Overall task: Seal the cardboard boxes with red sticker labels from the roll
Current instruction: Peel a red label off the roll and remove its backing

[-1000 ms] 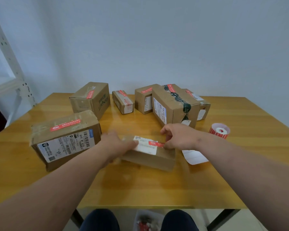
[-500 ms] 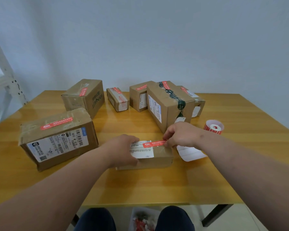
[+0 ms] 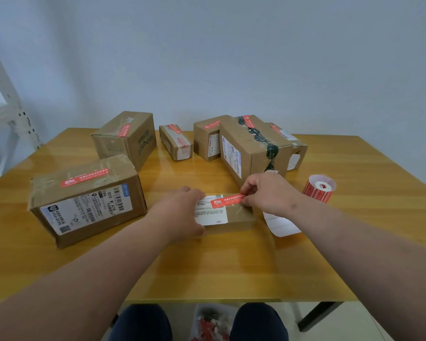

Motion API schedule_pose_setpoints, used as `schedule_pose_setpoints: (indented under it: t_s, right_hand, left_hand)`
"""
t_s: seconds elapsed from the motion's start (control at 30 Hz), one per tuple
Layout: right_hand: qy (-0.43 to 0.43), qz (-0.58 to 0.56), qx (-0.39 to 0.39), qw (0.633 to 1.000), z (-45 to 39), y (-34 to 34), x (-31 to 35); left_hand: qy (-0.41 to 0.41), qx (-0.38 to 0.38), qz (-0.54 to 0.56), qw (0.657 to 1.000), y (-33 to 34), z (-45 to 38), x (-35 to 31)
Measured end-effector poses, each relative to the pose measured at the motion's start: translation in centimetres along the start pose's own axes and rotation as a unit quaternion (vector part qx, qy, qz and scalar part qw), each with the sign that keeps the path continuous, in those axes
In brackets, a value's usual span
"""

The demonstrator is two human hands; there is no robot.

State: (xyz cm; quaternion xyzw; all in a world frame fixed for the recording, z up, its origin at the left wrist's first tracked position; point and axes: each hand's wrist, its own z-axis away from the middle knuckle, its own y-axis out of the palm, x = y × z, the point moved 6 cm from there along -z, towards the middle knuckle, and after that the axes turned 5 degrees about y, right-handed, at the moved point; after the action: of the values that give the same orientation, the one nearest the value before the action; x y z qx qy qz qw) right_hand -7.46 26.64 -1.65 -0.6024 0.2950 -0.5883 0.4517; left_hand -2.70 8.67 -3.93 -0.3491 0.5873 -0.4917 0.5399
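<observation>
Both hands on small box w/ red sticker.

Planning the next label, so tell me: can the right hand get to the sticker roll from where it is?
Probably yes. The sticker roll stands just right of the right hand on bare table, nothing between them; the hand must first let go of the red sticker.
</observation>
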Motion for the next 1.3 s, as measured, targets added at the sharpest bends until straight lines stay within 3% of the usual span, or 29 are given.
schedule_pose_setpoints:
  t_s: [0.27, 0.43, 0.53, 0.93, 1.13, 1.3]
  right_hand:
    - [-0.05, 0.119, -0.023, 0.991, -0.1, 0.0, 2.7]
    - [0.01, 0.17, 0.029, 0.985, -1.3, 0.6, 2.0]
    - [0.016, 0.164, 0.063, 0.984, -1.2, 0.7, 1.3]
    - [0.025, 0.097, 0.02, 0.995, -1.7, 1.1, 0.9]
    - [0.036, 0.1, -0.008, 0.994, -2.2, 1.0, 0.8]
    - [0.028, 0.165, -0.012, 0.986, -2.2, 1.6, 1.1]
  left_hand:
    - [-0.008, 0.031, 0.019, 0.999, 0.2, -0.6, 0.4]
    - [-0.005, 0.033, 0.026, 0.999, 0.4, -0.8, 0.7]
    - [-0.003, 0.032, 0.027, 0.999, 0.6, -0.9, 0.9]
    - [0.003, 0.036, 0.029, 0.999, 0.6, -0.9, 1.0]
    - [0.007, 0.035, 0.029, 0.999, 0.5, -0.8, 0.9]
    - [0.002, 0.037, 0.032, 0.999, 0.5, -0.8, 0.9]
